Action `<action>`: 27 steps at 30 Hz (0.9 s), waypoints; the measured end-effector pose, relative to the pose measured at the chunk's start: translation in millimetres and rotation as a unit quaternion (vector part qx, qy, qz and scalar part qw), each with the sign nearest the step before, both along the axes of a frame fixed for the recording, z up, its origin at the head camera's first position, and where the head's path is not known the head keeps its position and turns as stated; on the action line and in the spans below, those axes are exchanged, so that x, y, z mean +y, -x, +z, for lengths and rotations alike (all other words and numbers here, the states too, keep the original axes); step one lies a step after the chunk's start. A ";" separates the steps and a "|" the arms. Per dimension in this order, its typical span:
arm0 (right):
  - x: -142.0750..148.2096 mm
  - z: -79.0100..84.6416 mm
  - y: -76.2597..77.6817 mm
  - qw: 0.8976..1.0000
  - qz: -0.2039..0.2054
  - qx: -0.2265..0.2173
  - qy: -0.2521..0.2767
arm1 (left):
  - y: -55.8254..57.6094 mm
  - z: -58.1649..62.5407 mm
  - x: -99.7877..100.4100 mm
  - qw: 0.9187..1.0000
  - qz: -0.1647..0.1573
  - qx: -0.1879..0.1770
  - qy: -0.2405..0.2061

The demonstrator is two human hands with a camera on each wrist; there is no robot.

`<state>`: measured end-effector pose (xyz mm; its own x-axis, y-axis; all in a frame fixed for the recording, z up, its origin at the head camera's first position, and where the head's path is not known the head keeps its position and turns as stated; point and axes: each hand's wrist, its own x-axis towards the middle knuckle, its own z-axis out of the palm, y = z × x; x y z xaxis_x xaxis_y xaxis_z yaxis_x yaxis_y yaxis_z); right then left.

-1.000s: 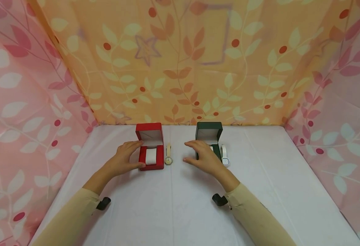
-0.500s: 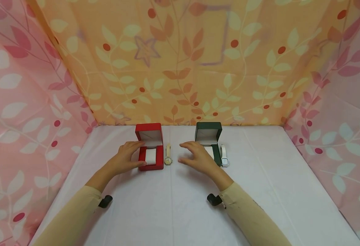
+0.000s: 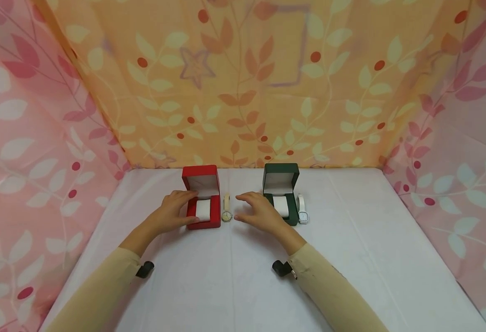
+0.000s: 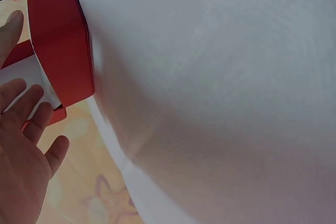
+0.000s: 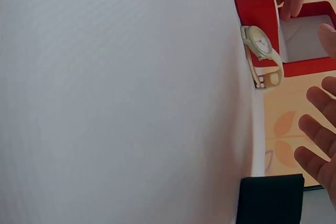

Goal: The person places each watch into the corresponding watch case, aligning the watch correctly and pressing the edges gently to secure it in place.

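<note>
In the head view, an open red watch box holds a white cushion. My left hand is at its left side, thumb over the front edge and fingers by the lid; the left wrist view shows those fingers spread, not curled round the box. Just right of the box lies a cream-strapped watch, its round dial toward me. My right hand hovers right beside this watch, thumb and fingers apart, holding nothing. In the right wrist view the watch stands against the red box.
An open dark green watch box with a white cushion stands right of my right hand. Beside it lies a white watch with a squarish face. White cloth covers the table, and patterned fabric walls enclose its back and sides.
My right hand has moved left from in front of the green box toward the cream-strapped watch, uncovering the green box's cushion. My left hand has barely moved at the red box.
</note>
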<state>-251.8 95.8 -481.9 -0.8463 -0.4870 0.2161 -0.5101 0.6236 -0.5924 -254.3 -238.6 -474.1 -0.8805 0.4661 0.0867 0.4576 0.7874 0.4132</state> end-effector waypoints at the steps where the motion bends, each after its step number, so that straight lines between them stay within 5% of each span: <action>1: -0.8 -1.0 0.8 1.000 0.001 -0.002 0.003 | 0.7 -0.1 0.0 1.000 -0.001 0.000 0.001; 27: -17.0 -19.5 14.2 0.999 0.006 -0.044 0.009 | 14.3 -11.3 6.8 1.000 0.003 -0.018 0.010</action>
<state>-266.0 78.8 -501.5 -0.8564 -0.4943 0.1493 -0.4629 0.6068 -0.6461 -268.6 -231.8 -485.4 -0.8856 0.4622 0.0454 0.4379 0.7987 0.4127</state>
